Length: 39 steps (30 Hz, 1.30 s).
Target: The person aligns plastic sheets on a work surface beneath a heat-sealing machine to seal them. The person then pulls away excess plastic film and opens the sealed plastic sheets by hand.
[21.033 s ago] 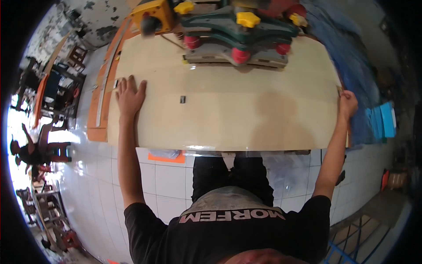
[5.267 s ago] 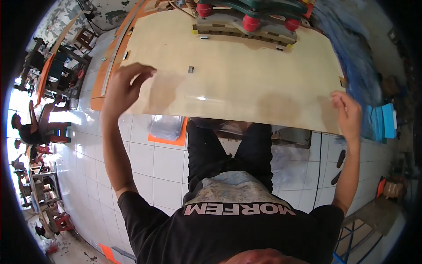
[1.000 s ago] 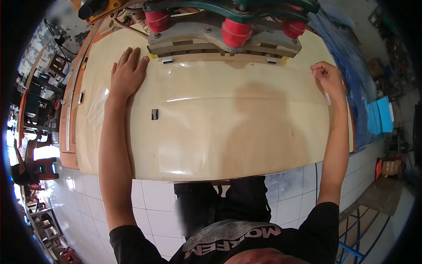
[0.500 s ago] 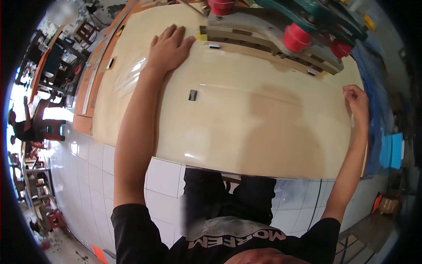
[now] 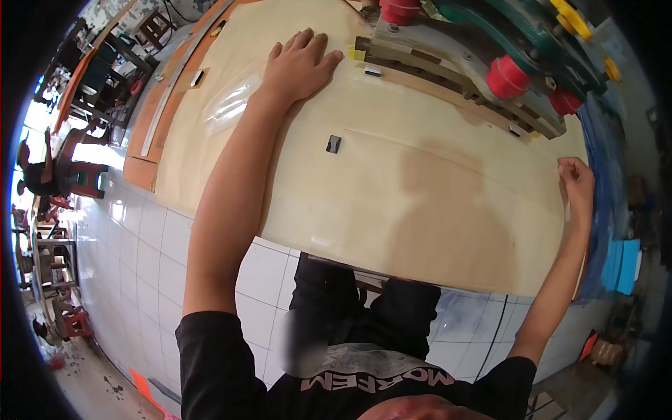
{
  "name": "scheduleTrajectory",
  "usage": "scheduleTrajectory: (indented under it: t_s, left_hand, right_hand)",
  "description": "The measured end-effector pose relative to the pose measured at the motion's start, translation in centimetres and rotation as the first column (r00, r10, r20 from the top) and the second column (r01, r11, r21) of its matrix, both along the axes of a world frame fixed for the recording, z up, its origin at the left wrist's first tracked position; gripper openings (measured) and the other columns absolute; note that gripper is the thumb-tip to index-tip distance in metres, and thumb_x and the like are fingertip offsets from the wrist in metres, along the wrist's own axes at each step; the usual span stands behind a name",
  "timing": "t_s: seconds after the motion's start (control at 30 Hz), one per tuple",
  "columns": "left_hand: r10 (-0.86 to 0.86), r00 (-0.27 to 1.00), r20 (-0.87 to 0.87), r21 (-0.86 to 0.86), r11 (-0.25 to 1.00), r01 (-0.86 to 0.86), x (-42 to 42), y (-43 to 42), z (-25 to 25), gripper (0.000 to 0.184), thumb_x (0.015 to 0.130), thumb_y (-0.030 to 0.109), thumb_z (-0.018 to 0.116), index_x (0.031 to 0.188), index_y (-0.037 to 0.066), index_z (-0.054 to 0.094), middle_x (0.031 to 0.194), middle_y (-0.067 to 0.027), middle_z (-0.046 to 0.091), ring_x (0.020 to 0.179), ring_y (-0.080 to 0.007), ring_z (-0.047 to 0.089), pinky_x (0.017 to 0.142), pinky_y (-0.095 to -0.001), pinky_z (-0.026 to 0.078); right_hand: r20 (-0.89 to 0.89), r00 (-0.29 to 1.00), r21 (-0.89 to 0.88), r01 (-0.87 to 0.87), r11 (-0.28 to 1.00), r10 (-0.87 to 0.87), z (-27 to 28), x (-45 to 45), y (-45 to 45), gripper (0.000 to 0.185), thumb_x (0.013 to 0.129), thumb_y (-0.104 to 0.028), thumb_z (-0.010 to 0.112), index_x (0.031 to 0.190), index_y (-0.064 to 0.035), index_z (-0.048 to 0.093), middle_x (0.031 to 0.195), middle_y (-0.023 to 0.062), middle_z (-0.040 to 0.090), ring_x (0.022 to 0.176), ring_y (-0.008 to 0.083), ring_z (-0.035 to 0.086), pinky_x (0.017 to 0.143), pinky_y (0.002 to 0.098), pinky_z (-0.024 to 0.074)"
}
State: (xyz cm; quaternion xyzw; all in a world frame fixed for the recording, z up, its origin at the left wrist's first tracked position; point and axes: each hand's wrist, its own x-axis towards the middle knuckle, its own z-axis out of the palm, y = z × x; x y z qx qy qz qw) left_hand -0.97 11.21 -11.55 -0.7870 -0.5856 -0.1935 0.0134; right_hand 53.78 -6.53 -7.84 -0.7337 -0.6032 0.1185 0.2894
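My left hand (image 5: 301, 68) lies flat on a large pale yellow sheet (image 5: 315, 203), fingers slightly apart, with nothing in it. A clear plastic film (image 5: 234, 105) lies beside my left wrist. My right hand (image 5: 578, 183) rests at the sheet's right edge, its fingers curled together; whatever they may grip is hidden. Between my hands, a small dark rectangular piece (image 5: 334, 144) sits on the sheet. Beyond the hands stands a green machine (image 5: 483, 28) with red knobs (image 5: 508, 77) and a long metal bar (image 5: 448, 73) over the sheet.
Blue plastic sheeting (image 5: 595, 231) hangs along the table's right side. A metal strip (image 5: 178, 77) runs along the wooden edge at left. Small black-and-white pieces (image 5: 373, 71) lie near the bar. A person (image 5: 43, 171) sits far left, and white floor tiles (image 5: 140, 238) extend below.
The whole view has shifted and tilted slightly, so the table and machine appear farther right. Both hands keep about the same places on the sheet.
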Motion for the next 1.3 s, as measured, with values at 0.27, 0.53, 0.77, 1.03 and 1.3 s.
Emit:
scheduleTrajectory:
  t_s: [0.27,0.53,0.77,1.03,1.3]
  left_hand:
    - [-0.026,0.998,0.051,0.039,0.999,0.024,0.0,0.1,-0.5,0.057,0.094,0.050,0.040,0.133,0.010,0.050,0.145,-0.0131,0.042,0.138,-0.0259,0.034,0.114,-0.0496,0.019]
    - [-0.021,1.000,-0.008,0.015,1.000,0.021,0.0,0.2,-0.2,0.058,0.096,0.051,0.038,0.136,0.011,0.049,0.146,-0.0128,0.042,0.138,-0.0259,0.034,0.114,-0.0495,0.021]
    - [-0.029,0.999,0.041,0.043,0.999,0.028,0.0,0.2,-0.4,0.056,0.095,0.049,0.040,0.133,0.009,0.051,0.143,-0.0133,0.044,0.137,-0.0250,0.035,0.112,-0.0496,0.022]
    - [-0.028,0.999,0.030,0.031,0.999,0.027,0.0,0.4,-0.5,0.058,0.094,0.050,0.040,0.134,0.009,0.050,0.145,-0.0138,0.042,0.138,-0.0257,0.034,0.113,-0.0497,0.021]
    - [-0.021,0.999,0.025,0.009,1.000,0.021,-0.1,0.4,-0.4,0.060,0.094,0.051,0.039,0.137,0.010,0.048,0.147,-0.0147,0.039,0.139,-0.0278,0.033,0.114,-0.0509,0.019]
  right_hand:
    - [0.006,1.000,0.010,-0.006,1.000,0.006,0.1,-0.2,-0.1,0.012,0.086,-0.002,0.064,0.097,0.0017,0.067,0.080,-0.0004,0.062,0.073,0.0081,0.053,0.071,0.0228,0.0436]
    - [0.019,1.000,0.002,0.018,1.000,-0.018,0.3,-0.5,-0.1,0.012,0.087,-0.003,0.063,0.097,0.0015,0.067,0.081,0.0003,0.062,0.074,0.0076,0.053,0.071,0.0223,0.0434]
    - [-0.028,1.000,0.002,0.011,1.000,-0.011,0.2,-0.3,-0.3,0.012,0.087,-0.004,0.063,0.097,0.0013,0.067,0.081,0.0000,0.062,0.074,0.0077,0.052,0.071,0.0222,0.0425]
    - [-0.040,0.999,0.001,-0.003,1.000,0.003,0.2,-0.5,-0.3,0.012,0.086,-0.004,0.063,0.097,0.0014,0.066,0.081,-0.0006,0.061,0.074,0.0074,0.051,0.071,0.0224,0.0420]
    - [-0.030,0.999,0.012,-0.013,1.000,0.014,-0.2,0.1,-0.2,0.011,0.086,-0.004,0.063,0.096,0.0016,0.066,0.079,-0.0012,0.061,0.072,0.0072,0.051,0.069,0.0218,0.0418]
